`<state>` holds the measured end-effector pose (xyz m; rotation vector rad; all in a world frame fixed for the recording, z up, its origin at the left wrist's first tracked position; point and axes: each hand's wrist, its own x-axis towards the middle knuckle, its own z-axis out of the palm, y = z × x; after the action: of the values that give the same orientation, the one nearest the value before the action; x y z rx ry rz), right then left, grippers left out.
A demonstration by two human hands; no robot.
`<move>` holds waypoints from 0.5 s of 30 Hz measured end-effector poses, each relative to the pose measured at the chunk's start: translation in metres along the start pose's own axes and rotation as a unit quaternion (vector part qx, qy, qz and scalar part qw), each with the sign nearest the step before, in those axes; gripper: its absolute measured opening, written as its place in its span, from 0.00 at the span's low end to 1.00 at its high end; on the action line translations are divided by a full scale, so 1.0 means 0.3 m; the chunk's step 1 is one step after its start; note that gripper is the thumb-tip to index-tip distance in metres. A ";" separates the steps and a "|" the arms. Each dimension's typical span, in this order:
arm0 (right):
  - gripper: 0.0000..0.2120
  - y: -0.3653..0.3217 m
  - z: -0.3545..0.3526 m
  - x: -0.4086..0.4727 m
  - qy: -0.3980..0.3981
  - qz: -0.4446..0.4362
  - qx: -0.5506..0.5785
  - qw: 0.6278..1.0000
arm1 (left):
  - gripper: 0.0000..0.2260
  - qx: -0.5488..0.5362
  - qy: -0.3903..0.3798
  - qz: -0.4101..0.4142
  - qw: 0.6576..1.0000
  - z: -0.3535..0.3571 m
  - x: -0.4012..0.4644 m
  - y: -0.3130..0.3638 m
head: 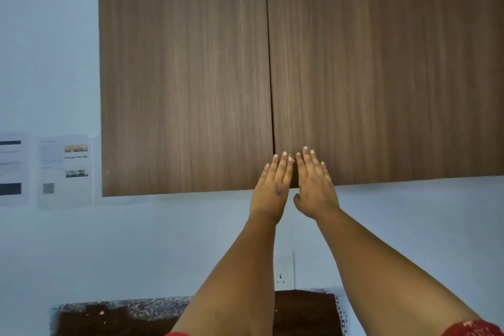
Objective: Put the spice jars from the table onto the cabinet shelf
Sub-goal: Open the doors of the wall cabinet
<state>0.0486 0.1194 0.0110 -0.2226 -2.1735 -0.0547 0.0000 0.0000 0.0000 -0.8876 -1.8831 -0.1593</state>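
Observation:
A brown wood-grain wall cabinet [185, 76] hangs on the pale blue wall with its doors closed. My left hand [272, 188] and my right hand [315, 185] are raised side by side, fingers stretched flat near the lower edge of the right-hand door [381, 76], just right of the seam between the doors. Neither hand holds anything. No spice jars are in view, and the shelf is hidden behind the doors.
Printed sheets [64, 170] are stuck to the wall left of the cabinet. A wall socket [283, 271] sits between my forearms. A dark table top [114, 319] with a speckled edge lies at the bottom.

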 end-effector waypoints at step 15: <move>0.43 0.161 0.088 0.111 0.002 -0.044 -0.015 0.999 | 0.34 0.051 -0.043 0.018 0.998 0.145 0.173 0.050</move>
<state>0.0174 0.1746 0.0207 -0.1437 -2.1799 -0.1381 -0.0339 0.0577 0.0180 -0.8697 -1.9350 -0.0039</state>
